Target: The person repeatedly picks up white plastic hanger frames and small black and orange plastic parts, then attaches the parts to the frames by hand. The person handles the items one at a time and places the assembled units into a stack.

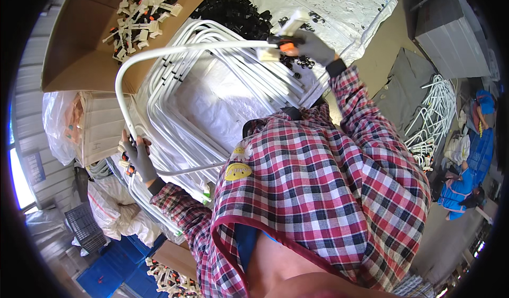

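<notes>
My left hand, in a grey fingerless glove, is closed around a white bent metal tube. The tube forms a large rounded U above a stack of similar white tube frames. My right hand, gloved the same way, grips a cream plastic fitting with black and orange parts, at the tube's far right end. That fitting is slightly blurred. Small black and orange parts show beside my left fingers; whether they are attached to the held tube I cannot tell.
A cardboard box at the far left holds many cream fittings. Black plastic pieces lie heaped on a white sheet. White sacks and a dark crate stand at the left. More white tubes and people are at the right.
</notes>
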{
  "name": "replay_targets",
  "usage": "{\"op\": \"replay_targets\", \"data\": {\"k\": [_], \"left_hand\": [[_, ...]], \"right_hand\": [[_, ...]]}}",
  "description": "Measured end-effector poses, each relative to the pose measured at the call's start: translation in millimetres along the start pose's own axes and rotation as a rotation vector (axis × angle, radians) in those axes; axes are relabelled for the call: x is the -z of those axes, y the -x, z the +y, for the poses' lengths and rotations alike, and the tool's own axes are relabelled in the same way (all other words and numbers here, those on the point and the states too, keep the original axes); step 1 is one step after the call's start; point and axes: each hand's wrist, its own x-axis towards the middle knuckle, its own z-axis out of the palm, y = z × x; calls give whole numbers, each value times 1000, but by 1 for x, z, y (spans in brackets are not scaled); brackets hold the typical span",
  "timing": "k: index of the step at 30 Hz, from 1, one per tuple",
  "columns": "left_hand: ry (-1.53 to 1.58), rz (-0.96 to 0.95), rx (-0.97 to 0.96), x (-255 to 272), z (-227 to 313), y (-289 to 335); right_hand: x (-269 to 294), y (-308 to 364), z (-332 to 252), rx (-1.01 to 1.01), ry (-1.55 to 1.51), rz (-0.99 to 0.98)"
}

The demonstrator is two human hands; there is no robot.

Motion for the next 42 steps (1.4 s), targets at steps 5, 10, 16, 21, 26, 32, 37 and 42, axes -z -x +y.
{"op": "replay_targets", "data": {"k": [5, 10, 16, 21, 26, 32, 37, 42], "left_hand": [[91, -335, -268, -71, 62, -25], [-303, -423, -402, -144, 127, -4], [-61, -853, -141, -168, 142, -59], [2, -622, -91, -154, 90, -77], [94, -299, 43, -71, 32, -72], [48, -36, 178, -4, -23, -36], [39, 23, 216, 1, -27, -32], [26, -58, 144, -13, -25, -52]], "right_hand": [[-27, -78, -122, 568, 306, 286], [1, -105, -241, 405, 644, -615], [28, -163, -151, 258, 156, -511], [76, -201, 15, -55, 678, -31], [39, -159, 132, -74, 965, -19], [34, -121, 155, -89, 623, 281], [32, -93, 148, -132, 369, 149], [29, -65, 139, -304, -32, -19]]}}
